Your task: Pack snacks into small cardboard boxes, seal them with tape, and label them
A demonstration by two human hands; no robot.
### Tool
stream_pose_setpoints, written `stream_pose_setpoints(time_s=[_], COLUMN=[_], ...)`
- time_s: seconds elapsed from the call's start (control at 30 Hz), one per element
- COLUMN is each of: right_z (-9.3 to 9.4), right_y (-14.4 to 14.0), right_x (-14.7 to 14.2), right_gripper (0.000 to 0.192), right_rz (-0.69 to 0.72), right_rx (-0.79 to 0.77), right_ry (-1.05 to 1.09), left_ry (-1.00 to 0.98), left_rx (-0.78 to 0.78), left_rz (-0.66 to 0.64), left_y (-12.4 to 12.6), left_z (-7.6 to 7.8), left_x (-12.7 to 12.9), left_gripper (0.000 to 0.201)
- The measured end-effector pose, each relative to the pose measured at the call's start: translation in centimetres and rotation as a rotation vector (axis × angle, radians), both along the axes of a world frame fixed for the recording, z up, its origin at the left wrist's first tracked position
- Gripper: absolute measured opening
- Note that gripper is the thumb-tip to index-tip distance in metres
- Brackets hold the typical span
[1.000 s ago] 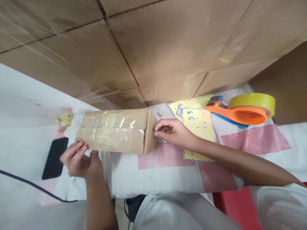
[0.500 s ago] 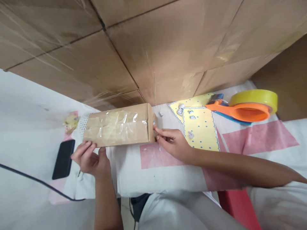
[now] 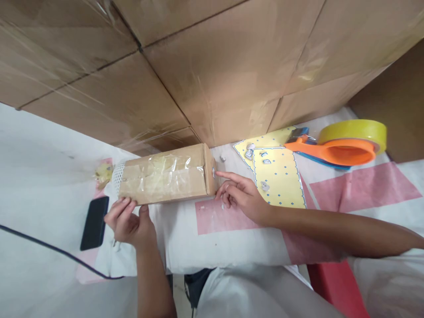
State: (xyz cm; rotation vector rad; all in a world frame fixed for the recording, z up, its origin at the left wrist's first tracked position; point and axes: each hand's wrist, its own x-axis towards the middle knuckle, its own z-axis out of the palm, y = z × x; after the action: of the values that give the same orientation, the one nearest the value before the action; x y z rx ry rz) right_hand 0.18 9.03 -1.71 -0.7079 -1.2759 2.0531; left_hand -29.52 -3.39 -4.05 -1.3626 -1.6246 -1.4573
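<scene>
A long cardboard box (image 3: 162,179), taped along its top with shiny clear tape, lies lengthwise on the table. The fingers of my left hand (image 3: 132,223) are bent against its near left edge, with the thumb low beside the near side. At the box's right end, my right hand (image 3: 241,196) stretches its index finger to a small sticker (image 3: 213,172); the other fingers are loosely curled and hold nothing. White net foam (image 3: 118,178) shows at the box's left end. Yellow patterned cards (image 3: 285,176) lie right of the box, with several small crumpled bits on them.
Large taped cartons (image 3: 212,84) rise behind the table like a wall. An orange tape dispenser (image 3: 351,152) with a yellow tape roll (image 3: 356,130) sits at the right. A black phone (image 3: 95,223) and a dark cable (image 3: 62,253) are at the left.
My right hand's fingers have opened from a pinch at the box's end, leaving the index finger extended at the sticker. My left hand keeps its place at the box; the view has shifted slightly.
</scene>
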Motion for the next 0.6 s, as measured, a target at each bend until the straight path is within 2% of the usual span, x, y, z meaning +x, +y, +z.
stream_pose_setpoints(time_s=[0.07,0.23,0.43,0.6], right_z=[0.4,0.6,0.5,0.7], right_y=[0.5,1.4,1.7,1.5], right_x=[0.0,-0.1,-0.1,0.1], right_gripper=[0.06,0.066,0.056,0.054], right_rz=[0.027,0.051,-0.026,-0.013], right_rx=[-0.046,-0.024,-0.042,-0.062], right_ry=[-0.009,-0.054,-0.092,-0.151], left_ry=[-0.02,-0.066,-0.055,-0.015], left_rx=[-0.014,-0.056,-0.04,0.0], left_rz=[0.026,0.08,0.058,0.014], left_y=[0.0,0.0,0.1,0.1], left_z=[0.0,0.1,0.1,0.0], left_x=[-0.1,0.0,0.1,0.0], left_gripper=[0.028,0.038,0.033,0.029])
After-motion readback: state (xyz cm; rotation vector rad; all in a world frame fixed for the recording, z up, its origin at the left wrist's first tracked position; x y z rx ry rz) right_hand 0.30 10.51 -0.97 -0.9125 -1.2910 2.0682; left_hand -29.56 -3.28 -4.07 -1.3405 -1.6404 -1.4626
